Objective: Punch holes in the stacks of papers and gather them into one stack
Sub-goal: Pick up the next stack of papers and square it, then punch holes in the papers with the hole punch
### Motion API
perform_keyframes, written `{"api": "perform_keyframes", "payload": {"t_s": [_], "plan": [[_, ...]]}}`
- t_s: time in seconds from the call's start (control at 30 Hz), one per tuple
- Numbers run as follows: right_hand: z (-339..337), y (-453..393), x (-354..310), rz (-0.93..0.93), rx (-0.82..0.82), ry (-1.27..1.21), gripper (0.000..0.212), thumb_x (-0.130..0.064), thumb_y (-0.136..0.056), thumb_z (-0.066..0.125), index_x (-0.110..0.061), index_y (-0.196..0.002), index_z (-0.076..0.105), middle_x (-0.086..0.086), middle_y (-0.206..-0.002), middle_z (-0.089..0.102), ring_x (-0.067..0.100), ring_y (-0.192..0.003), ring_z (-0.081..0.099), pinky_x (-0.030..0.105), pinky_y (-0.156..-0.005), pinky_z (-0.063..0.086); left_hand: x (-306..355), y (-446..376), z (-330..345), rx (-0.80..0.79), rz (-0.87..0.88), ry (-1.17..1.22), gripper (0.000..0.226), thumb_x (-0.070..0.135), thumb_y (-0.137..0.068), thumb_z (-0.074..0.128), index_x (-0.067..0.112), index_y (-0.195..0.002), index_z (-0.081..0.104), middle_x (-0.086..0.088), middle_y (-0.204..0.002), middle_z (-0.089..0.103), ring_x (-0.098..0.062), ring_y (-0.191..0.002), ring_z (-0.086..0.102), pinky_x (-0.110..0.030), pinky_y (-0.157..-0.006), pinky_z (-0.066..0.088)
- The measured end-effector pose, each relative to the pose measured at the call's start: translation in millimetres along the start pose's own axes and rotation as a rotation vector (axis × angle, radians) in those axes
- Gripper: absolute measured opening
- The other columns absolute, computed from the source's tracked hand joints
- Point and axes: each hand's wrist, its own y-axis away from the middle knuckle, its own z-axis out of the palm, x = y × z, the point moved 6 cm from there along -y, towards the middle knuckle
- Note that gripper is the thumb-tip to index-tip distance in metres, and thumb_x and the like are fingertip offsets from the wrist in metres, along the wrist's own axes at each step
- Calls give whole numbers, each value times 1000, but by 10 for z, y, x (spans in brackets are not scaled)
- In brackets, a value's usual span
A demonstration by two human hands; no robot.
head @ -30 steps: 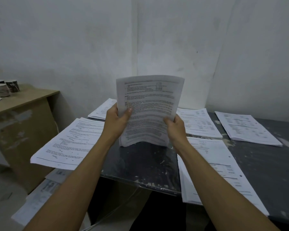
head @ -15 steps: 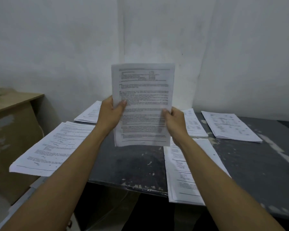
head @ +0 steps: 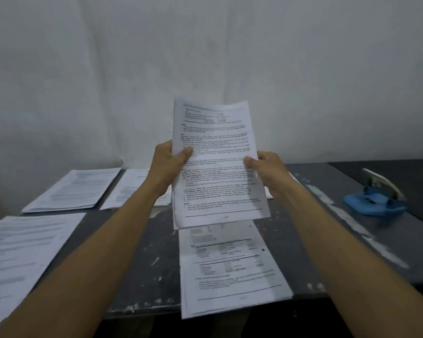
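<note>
Paper is up off the dark, paint-flecked counter [head: 144,252] now: the thin white stack of printed sheets [head: 217,164], which a second ago stood on its bottom edge there, hangs upright in the air. The left hand [head: 167,164] pinches its left edge, the right hand [head: 266,169] its right edge. The view has swung right, bringing a blue hole punch [head: 374,201] into sight, well apart on the right. Below lies a white printed stack with a punched hole [head: 230,269]; other white paper stacks [head: 71,189] wait at left. Squaring looks finished; punching likely comes next.
</note>
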Motion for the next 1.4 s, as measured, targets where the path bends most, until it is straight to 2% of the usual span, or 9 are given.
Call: {"api": "perform_keyframes", "payload": {"t_s": [0.2,0.5,0.6,0.77,0.87,0.97,1.13,1.23,1.4], "plan": [[-704,-57,235,57,77,16,20,-21,-98,63,-11,-114,70,0,-104,76,24,-92,73,41,-82,59,-55,-100,789,-72,-100,135,24,16,-94,68,9,-117,69,-1,-104,76,-17,-84,76,-29,-66,61],[-1629,-184,653,155,202,30,7,-17,-96,65,-12,-101,69,1,-97,75,19,-79,72,30,-64,56,-228,-228,1953,-156,-226,201,20,16,-94,68,15,-114,68,0,-105,75,-15,-82,75,-27,-62,60],[-1976,-295,795,187,300,127,18,-20,-94,67,-4,-103,69,7,-98,74,25,-88,71,37,-75,58,-357,-265,2317,-175,-310,204,24,21,-95,68,18,-118,65,2,-106,74,-15,-84,74,-28,-60,60],[-2592,-509,859,125,462,371,16,-23,-90,67,-12,-100,72,2,-100,72,21,-94,67,37,-80,56,-624,-346,2904,-186,-399,232,21,17,-94,68,17,-115,67,-5,-113,74,-25,-94,74,-50,-84,60],[-2865,-624,869,87,509,453,9,-19,-87,65,-17,-89,73,-1,-89,74,21,-85,71,44,-81,61,-727,-343,3244,-214,-411,219,25,13,-95,66,12,-120,67,-7,-116,72,-26,-96,72,-48,-86,60],[-3084,-723,859,14,544,485,12,-14,-87,64,-23,-82,69,-2,-82,73,17,-79,72,42,-78,62,-846,-319,3550,-242,-411,195,27,11,-95,65,11,-122,67,-6,-116,72,-24,-96,72,-42,-84,60],[-3369,-856,950,-37,545,594,15,-5,-90,61,-14,-92,72,3,-87,72,16,-83,70,29,-80,59,-1039,-228,3934,-251,-459,154,28,7,-93,64,9,-121,67,-3,-109,71,-21,-92,71,-31,-70,60],[-3494,-923,1096,23,494,637,17,-6,-94,59,-11,-103,73,3,-102,72,12,-91,66,19,-79,49,-1156,-163,4147,-246,-482,139,27,4,-91,63,10,-116,70,-1,-105,71,-20,-88,70,-33,-71,60],[-3523,-948,1350,234,279,652,35,-26,-103,45,-9,-127,65,5,-131,64,22,-121,57,32,-97,45,-1276,-65,4462,-235,-539,150,24,3,-86,60,18,-100,71,-1,-101,73,-25,-89,71,-45,-78,62]]}}
